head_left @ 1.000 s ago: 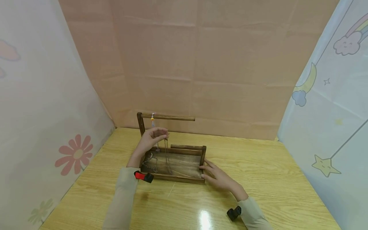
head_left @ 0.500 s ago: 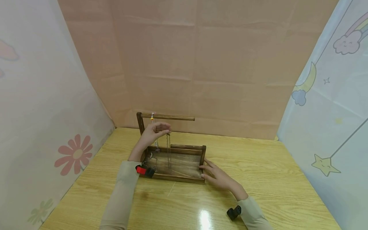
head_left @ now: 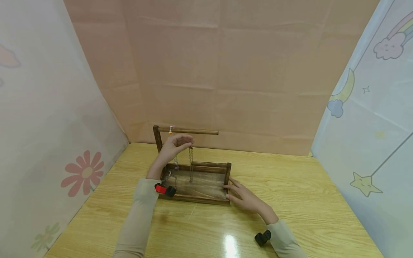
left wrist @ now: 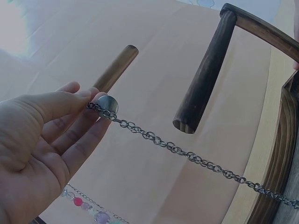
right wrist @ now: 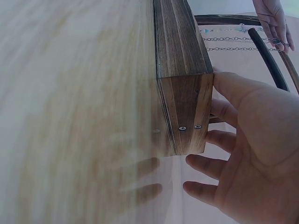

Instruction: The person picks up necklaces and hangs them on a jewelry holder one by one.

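Observation:
In the head view my left hand pinches the top of a metal chain necklace between thumb and fingers. The chain hangs over the wooden jewelry stand, below its upper bar. A round metal disc shows at the fingertips in the left wrist view. Behind that hand, a beaded necklace loops over the upper bar. My right hand holds the right end of the stand's tray, its thumb against the wood in the right wrist view; the lower fingers stick out past the end.
Another chain lies in the left of the tray, partly behind my left wrist. A shorter lower bar runs from the right post along the tray's back. The wooden table meets a peach backdrop behind and patterned sheets at both sides.
My left hand has risen and shifted slightly right, carrying the chain up, so its lower end hangs higher over the tray. My right hand stays at the stand's end.

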### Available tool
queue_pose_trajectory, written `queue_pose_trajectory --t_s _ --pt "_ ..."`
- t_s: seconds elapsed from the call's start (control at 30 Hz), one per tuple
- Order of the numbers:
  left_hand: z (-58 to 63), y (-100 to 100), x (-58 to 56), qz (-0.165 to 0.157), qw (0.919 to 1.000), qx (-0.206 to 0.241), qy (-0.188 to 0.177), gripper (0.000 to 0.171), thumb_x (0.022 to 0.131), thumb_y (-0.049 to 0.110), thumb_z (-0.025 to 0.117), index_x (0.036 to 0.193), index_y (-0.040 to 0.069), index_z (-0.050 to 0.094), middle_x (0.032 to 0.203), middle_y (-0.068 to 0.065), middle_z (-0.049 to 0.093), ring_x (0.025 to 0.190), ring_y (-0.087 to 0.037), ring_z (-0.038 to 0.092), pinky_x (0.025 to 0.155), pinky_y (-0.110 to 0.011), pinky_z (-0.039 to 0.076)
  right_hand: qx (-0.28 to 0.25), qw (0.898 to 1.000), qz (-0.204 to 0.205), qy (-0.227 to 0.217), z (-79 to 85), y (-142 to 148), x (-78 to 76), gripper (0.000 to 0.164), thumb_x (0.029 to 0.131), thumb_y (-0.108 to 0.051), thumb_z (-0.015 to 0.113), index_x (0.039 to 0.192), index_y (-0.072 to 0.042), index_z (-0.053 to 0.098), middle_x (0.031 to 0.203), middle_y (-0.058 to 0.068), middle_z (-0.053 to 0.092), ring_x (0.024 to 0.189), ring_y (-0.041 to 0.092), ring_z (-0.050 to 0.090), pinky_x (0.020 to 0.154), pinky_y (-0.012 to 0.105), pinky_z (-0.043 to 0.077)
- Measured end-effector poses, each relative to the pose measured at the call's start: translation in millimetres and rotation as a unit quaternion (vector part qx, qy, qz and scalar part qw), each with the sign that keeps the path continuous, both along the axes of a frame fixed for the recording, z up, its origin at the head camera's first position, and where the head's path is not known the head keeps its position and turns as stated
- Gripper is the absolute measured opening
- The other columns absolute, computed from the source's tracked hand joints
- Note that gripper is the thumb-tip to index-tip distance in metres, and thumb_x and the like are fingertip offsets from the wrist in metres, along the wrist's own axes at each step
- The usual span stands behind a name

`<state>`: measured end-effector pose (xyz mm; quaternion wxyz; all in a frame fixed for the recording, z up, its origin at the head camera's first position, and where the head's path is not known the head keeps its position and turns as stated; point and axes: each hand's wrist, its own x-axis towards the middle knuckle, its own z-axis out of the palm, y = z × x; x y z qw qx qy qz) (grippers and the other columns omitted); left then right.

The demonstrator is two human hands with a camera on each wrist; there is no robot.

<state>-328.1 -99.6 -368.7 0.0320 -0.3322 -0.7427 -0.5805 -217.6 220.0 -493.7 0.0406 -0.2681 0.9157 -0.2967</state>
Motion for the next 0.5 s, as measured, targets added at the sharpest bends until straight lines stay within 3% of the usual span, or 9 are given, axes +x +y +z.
queue_pose_trajectory --t_s 0.27,0.37,0.5 --pt "1.4 3.6 -4.1 -0.012 0.9997 0.015 0.015 0.025 0.09 0.011 0.06 0.115 0.005 0.062 0.109 -0.016 0.065 0.1 -0.035 0.062 0.088 -0.048 0.049 -0.007 1.0 -0.001 -0.007 1.9 0.2 0.6 0.044 0.097 -0.036 0.046 0.137 -0.017 0.046 0.155 0.011 0.012 0.136 0.037 0.025 0.101 0.058 0.034" --pt "9.5 6.0 3.1 -0.015 0.9997 0.015 0.014 0.025 0.091 0.004 0.058 0.116 0.0 0.06 0.11 -0.023 0.063 0.1 -0.039 0.06 0.087 -0.047 0.05 -0.009 1.0 0.0 -0.008 1.5 0.2 0.7 0.045 0.097 -0.037 0.046 0.137 -0.017 0.046 0.155 0.011 0.012 0.137 0.038 0.023 0.101 0.059 0.033" --pt "21.8 9.0 15.0 -0.014 0.9998 0.012 0.008 0.025 0.09 0.0 0.057 0.115 -0.004 0.06 0.11 -0.027 0.062 0.101 -0.043 0.059 0.086 -0.038 0.052 -0.012 1.0 0.003 -0.01 0.9 0.1 0.9 0.045 0.097 -0.038 0.045 0.137 -0.017 0.045 0.155 0.011 0.012 0.137 0.039 0.021 0.101 0.06 0.032"
